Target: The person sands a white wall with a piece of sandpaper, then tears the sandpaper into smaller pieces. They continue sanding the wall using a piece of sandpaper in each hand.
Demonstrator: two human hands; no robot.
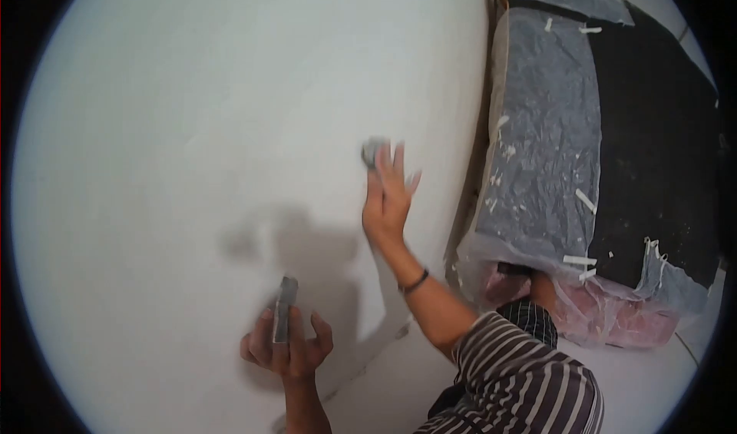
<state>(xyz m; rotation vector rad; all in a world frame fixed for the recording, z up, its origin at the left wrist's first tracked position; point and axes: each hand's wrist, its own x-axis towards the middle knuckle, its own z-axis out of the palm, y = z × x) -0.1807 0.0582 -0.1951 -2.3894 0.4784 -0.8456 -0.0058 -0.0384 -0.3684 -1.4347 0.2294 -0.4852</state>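
Against the white wall, my right hand (388,200) is raised, with a small round grey-green object (374,153) at its fingertips, between the thumb side and the wall. The other fingers of this hand are spread. A dark band circles its wrist. Lower and to the left, my left hand (289,345) grips a narrow, upright grey block (283,311) between its fingers and thumb. What the round object is cannot be made out.
To the right stands a large piece of furniture with a dark panel (652,150), partly covered in taped clear plastic sheet (549,127). Pink material (637,323) shows beneath the plastic. Shadows of the hands fall on the wall (192,88). A striped sleeve (530,372) and a leg show lower right.
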